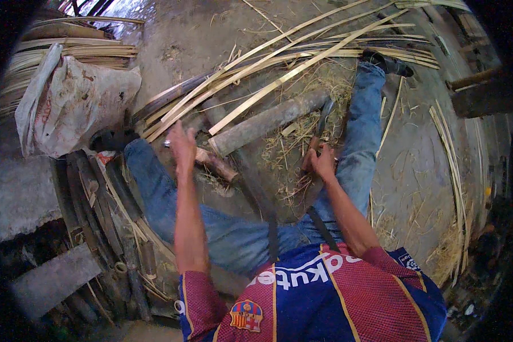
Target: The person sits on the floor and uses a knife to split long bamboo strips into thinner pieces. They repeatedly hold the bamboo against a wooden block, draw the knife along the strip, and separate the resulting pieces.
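- Bamboo strips [255, 104] lie just beyond the log [273, 122], slanting roughly along it; the left hand [182, 149], left of the log, is nearer their ends, blurred, fingers partly spread; whether it grips anything, I cannot tell.
- Right hand [323, 162], right of the log, wraps a knife [324, 121], blade pointing away.
- Shavings [279, 149] litter the floor [199, 45] around the log; a whitish sack [88, 102] sits well left.

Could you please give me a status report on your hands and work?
Right hand gripping knife. Left hand near pale strips, grip unclear. Log lying between legs; shavings around knife.
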Demonstrator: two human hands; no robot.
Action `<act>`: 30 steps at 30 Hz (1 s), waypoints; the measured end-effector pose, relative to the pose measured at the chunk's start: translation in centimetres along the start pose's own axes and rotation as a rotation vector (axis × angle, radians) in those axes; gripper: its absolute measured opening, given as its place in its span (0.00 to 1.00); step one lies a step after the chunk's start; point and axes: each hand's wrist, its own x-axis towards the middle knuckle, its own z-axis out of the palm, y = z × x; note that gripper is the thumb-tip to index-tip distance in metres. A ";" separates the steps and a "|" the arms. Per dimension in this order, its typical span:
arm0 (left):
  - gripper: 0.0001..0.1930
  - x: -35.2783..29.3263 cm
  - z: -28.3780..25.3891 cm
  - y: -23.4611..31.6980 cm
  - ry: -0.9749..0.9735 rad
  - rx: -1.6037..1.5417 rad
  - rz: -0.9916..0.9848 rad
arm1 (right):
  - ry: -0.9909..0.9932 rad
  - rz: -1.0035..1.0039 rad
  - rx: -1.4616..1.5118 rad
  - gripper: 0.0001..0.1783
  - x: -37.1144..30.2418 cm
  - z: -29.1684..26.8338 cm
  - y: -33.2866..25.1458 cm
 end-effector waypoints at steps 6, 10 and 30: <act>0.23 -3.0 3.5 5.1 -0.087 -0.217 -0.097 | 0.103 -0.069 0.390 0.33 0.8 2.4 -0.3; 0.22 -1.4 4.1 7.1 -0.243 -0.185 -0.063 | 0.013 0.049 0.339 0.34 1.3 3.8 0.0; 0.11 -4.3 0.3 13.3 0.133 0.021 0.291 | -0.028 0.666 0.984 0.32 3.0 1.8 -0.3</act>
